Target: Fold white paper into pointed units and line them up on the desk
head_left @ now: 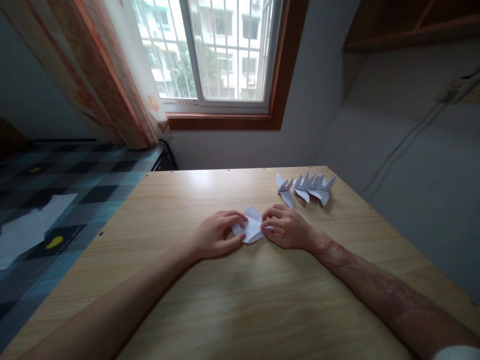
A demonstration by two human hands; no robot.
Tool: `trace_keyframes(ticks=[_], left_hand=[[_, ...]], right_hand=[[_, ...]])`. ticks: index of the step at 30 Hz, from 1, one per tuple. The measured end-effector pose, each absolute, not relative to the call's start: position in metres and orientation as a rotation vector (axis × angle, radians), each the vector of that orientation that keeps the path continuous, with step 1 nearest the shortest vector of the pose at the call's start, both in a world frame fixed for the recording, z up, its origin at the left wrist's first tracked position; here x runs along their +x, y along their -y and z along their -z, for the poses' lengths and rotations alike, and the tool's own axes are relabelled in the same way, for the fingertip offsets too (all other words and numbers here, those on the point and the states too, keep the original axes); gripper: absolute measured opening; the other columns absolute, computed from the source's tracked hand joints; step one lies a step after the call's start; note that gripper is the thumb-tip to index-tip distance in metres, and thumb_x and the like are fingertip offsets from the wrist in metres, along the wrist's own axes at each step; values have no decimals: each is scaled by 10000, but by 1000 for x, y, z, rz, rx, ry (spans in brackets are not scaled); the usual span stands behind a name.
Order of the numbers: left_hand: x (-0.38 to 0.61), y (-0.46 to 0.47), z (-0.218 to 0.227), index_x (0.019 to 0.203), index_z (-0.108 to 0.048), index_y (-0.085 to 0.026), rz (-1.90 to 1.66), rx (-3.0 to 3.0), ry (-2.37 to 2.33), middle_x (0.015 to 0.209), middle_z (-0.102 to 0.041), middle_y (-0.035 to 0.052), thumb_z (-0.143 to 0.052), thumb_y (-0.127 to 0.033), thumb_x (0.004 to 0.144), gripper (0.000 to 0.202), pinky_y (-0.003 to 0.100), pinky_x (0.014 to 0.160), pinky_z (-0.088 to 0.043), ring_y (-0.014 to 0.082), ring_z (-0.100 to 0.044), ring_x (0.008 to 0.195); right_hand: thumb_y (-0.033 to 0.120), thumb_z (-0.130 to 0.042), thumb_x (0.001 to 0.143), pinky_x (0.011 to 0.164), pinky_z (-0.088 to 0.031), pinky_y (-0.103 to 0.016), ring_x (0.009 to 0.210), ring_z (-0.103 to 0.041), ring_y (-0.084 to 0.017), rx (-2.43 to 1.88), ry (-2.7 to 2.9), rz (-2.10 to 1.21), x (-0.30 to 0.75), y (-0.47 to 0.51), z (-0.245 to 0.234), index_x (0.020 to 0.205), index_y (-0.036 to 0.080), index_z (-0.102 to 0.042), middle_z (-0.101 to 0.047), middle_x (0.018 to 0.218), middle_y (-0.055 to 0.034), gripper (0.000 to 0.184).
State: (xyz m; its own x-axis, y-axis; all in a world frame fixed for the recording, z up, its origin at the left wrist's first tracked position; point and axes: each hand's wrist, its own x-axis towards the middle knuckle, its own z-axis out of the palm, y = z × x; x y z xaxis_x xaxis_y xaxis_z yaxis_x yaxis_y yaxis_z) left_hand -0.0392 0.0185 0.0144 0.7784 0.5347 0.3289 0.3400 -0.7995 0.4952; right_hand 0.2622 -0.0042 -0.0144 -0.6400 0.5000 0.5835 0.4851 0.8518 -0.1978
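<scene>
A partly folded sheet of white paper (252,227) lies on the wooden table (225,300) between my two hands. My left hand (221,234) rests at its left side, with the fingertips and thumb pressing on the paper. At the right edge, my right hand (287,227) pinches the paper between curled fingers and thumb. Some of the paper's right edge is hidden under those fingers. Beyond my right hand stand several folded white paper cranes (315,187), close together in a row, with one paper crane (285,189) slightly apart on the left.
Left of the table is a bed with a checked cover (90,172), and loose white sheets (30,227) lie on it. A barred window (228,55) and a curtain (112,75) are behind. Along the right wall runs a cable (405,135).
</scene>
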Motion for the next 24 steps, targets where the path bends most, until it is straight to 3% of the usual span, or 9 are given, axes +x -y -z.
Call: trace_keyframes(ticks=[6, 9, 13, 19, 24], left_hand=[[-22, -2, -17, 983, -714, -243, -708, 2579, -912, 1017, -778, 66, -779, -631, 928, 397, 363, 765, -582, 238, -737, 824], [-15, 5, -13, 972, -694, -250, -739, 2599, -1022, 960, -760, 45, -738, -482, 966, 236, 344, 717, -546, 223, -723, 779], [-12, 9, -11, 980, -676, -256, -694, 2639, -1099, 978, -755, 27, -732, -289, 887, 114, 332, 660, -512, 206, -695, 721], [-11, 9, -10, 930, -631, -253, -711, 2695, -1074, 990, -742, 56, -759, -225, 797, 186, 410, 841, -577, 294, -719, 940], [-15, 6, -13, 920, -600, -251, -589, 2569, -1110, 1033, -708, 34, -698, -192, 822, 151, 350, 713, -500, 225, -679, 789]], right_hand=[[246, -708, 1042, 778, -507, -412, 837, -602, -242, -708, 2304, 206, 259, 12, 13, 1073, 281, -790, -692, 900, -55, 94], [254, -706, 1060, 790, -494, -424, 833, -606, -245, -669, 2325, 261, 256, 13, 15, 1140, 281, -780, -711, 877, -46, 113], [246, -707, 1060, 839, -517, -435, 891, -662, -252, -673, 2346, 170, 253, 13, 17, 1185, 291, -752, -783, 988, -49, 140], [205, -697, 1051, 901, -573, -429, 941, -738, -257, -702, 2245, 2, 246, 14, 17, 1143, 262, -684, -814, 1028, -60, 109], [201, -675, 1060, 968, -600, -421, 1042, -773, -256, -700, 2359, -175, 243, 10, 15, 1170, 245, -691, -828, 1133, -80, 119]])
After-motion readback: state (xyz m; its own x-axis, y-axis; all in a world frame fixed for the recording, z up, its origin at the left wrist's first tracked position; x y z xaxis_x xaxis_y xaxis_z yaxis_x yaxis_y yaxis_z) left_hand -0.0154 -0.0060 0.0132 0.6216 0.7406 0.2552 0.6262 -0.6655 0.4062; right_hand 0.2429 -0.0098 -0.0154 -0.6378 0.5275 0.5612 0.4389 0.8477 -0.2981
